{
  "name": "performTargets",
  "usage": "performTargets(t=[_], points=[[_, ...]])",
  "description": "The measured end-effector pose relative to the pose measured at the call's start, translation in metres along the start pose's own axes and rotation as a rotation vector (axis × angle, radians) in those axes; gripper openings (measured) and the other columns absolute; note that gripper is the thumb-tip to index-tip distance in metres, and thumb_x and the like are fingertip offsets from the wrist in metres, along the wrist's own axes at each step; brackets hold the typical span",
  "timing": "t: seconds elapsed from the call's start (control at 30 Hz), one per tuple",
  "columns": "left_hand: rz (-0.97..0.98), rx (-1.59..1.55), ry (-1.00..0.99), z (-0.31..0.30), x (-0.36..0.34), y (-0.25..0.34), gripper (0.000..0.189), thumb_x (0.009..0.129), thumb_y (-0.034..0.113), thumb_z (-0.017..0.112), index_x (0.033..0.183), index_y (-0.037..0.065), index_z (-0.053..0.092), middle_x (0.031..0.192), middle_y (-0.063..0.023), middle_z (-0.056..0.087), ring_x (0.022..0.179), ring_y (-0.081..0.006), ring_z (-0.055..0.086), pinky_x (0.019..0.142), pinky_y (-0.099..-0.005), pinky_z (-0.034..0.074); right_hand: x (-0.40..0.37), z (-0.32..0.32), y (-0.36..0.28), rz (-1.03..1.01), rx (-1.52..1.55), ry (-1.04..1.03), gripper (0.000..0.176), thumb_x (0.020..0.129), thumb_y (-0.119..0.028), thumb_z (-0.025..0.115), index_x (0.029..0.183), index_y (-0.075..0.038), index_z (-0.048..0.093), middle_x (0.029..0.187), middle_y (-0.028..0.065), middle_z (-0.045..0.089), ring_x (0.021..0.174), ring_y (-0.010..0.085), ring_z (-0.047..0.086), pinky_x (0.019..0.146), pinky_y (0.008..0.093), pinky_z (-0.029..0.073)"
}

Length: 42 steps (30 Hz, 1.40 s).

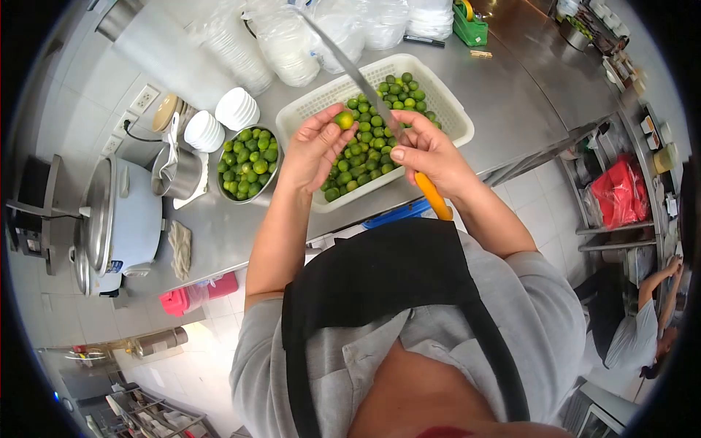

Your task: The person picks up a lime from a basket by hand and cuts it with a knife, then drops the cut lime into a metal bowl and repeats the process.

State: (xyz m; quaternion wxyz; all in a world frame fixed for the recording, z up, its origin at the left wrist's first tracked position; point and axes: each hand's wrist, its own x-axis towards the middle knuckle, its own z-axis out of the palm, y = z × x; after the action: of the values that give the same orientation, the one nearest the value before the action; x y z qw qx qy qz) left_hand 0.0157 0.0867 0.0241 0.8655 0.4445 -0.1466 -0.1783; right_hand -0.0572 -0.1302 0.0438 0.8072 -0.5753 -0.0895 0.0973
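Between the fingertips of my left hand (318,146) is a yellowish-green lime (344,120). My right hand (432,152) is closed on a long knife (350,69), around the blade near its orange handle; the blade points up and away from me, its edge close to the held lime. Below both hands lies a white perforated basket (457,120) with many green limes (376,142). Left of it, a round metal bowl (274,179) holds more limes.
Stacks of white bowls (237,109), a metal pot (182,175) and a large cooker (135,212) stand at the left. Bagged containers (281,44) line the back. A green tape dispenser (469,29) sits behind the basket. Another person (635,332) is at shelves on the right.
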Motion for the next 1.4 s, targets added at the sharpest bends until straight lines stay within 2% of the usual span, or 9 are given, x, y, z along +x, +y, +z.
performTargets(t=[0.23, 0.37, 0.6, 0.83, 0.93, 1.1, 1.23, 1.33, 1.4], points=[[0.077, -0.084, -0.015, 0.007, -0.025, -0.008, 0.037, 0.087, 0.002, 0.06, 0.123, 0.005, 0.054, 0.109, -0.0057, 0.061, 0.1, -0.0184, 0.059, 0.087, -0.0318, 0.049, 0.001, 0.035, 0.001, -0.065, -0.148, -0.158, 0.069, 0.081, -0.002, 0.065, 0.14, -0.011, 0.031, 0.089, 0.0013, 0.054, 0.075, 0.0046, 0.049, 0.064, 0.0205, 0.042], [-0.04, -0.198, 0.085, 0.01, -0.033, -0.003, 0.047, 0.085, 0.008, 0.064, 0.127, 0.002, 0.044, 0.105, -0.0071, 0.061, 0.095, -0.0224, 0.062, 0.086, -0.0345, 0.051, 0.001, 0.043, 0.013, -0.142, -0.221, -0.202, 0.082, 0.076, 0.002, 0.069, 0.144, -0.012, 0.024, 0.094, 0.0031, 0.055, 0.083, 0.0066, 0.05, 0.077, 0.0227, 0.041], [-0.031, -0.235, 0.066, 0.011, -0.039, 0.003, 0.061, 0.079, 0.017, 0.072, 0.129, 0.002, 0.04, 0.101, -0.0067, 0.058, 0.101, -0.022, 0.058, 0.091, -0.0327, 0.049, -0.002, 0.044, 0.009, -0.124, -0.263, -0.234, 0.09, 0.072, 0.002, 0.073, 0.145, -0.011, 0.022, 0.084, -0.0002, 0.05, 0.078, 0.006, 0.046, 0.075, 0.0215, 0.038], [-0.054, -0.148, 0.144, 0.022, -0.04, -0.001, 0.06, 0.079, 0.018, 0.073, 0.128, 0.004, 0.042, 0.1, -0.0054, 0.059, 0.097, -0.0186, 0.059, 0.085, -0.0298, 0.05, -0.006, 0.046, 0.007, -0.143, -0.305, -0.202, 0.088, 0.072, 0.0, 0.073, 0.145, -0.011, 0.024, 0.079, -0.0018, 0.048, 0.076, 0.0053, 0.045, 0.072, 0.0214, 0.037], [-0.066, -0.153, 0.196, 0.021, -0.04, -0.003, 0.051, 0.08, 0.013, 0.071, 0.124, 0.004, 0.046, 0.099, -0.0063, 0.06, 0.093, -0.0171, 0.06, 0.081, -0.0294, 0.052, -0.005, 0.046, 0.01, -0.151, -0.296, -0.198, 0.087, 0.073, -0.001, 0.074, 0.144, -0.011, 0.025, 0.079, -0.0021, 0.047, 0.074, 0.0052, 0.044, 0.07, 0.0211, 0.036], [-0.049, -0.109, 0.009, 0.012, -0.038, -0.009, 0.034, 0.082, 0.005, 0.065, 0.113, 0.002, 0.052, 0.098, -0.0098, 0.063, 0.087, -0.0174, 0.063, 0.076, -0.0313, 0.054, -0.002, 0.043, 0.014, -0.176, -0.274, -0.197, 0.084, 0.074, -0.002, 0.073, 0.144, -0.012, 0.027, 0.078, -0.0029, 0.047, 0.071, 0.0047, 0.043, 0.066, 0.0196, 0.035], [-0.001, -0.078, 0.116, 0.012, -0.043, -0.016, 0.032, 0.082, 0.004, 0.066, 0.111, 0.001, 0.052, 0.097, -0.01, 0.063, 0.088, -0.0189, 0.063, 0.077, -0.0326, 0.053, -0.001, 0.043, 0.016, -0.167, -0.231, -0.198, 0.082, 0.075, -0.002, 0.073, 0.143, -0.012, 0.029, 0.076, -0.0041, 0.045, 0.07, 0.0044, 0.041, 0.065, 0.0196, 0.035], [0.032, -0.079, 0.117, 0.015, -0.047, -0.012, 0.029, 0.082, 0.002, 0.065, 0.108, 0.002, 0.053, 0.098, -0.0105, 0.062, 0.089, -0.02, 0.063, 0.078, -0.0344, 0.053, -0.001, 0.041, 0.015, -0.176, -0.277, -0.224, 0.079, 0.075, 0.0, 0.072, 0.142, -0.011, 0.032, 0.088, -0.0011, 0.052, 0.076, 0.0053, 0.044, 0.07, 0.0205, 0.037], [0.01, -0.1, 0.166, 0.019, -0.05, -0.007, 0.027, 0.082, 0.0, 0.064, 0.107, 0.003, 0.053, 0.1, -0.0107, 0.061, 0.09, -0.0206, 0.063, 0.079, -0.0356, 0.053, 0.001, 0.039, 0.02, -0.243, -0.295, -0.218, 0.078, 0.074, 0.002, 0.072, 0.142, -0.01, 0.034, 0.112, 0.0016, 0.053, 0.094, 0.0064, 0.048, 0.081, 0.0222, 0.04]])
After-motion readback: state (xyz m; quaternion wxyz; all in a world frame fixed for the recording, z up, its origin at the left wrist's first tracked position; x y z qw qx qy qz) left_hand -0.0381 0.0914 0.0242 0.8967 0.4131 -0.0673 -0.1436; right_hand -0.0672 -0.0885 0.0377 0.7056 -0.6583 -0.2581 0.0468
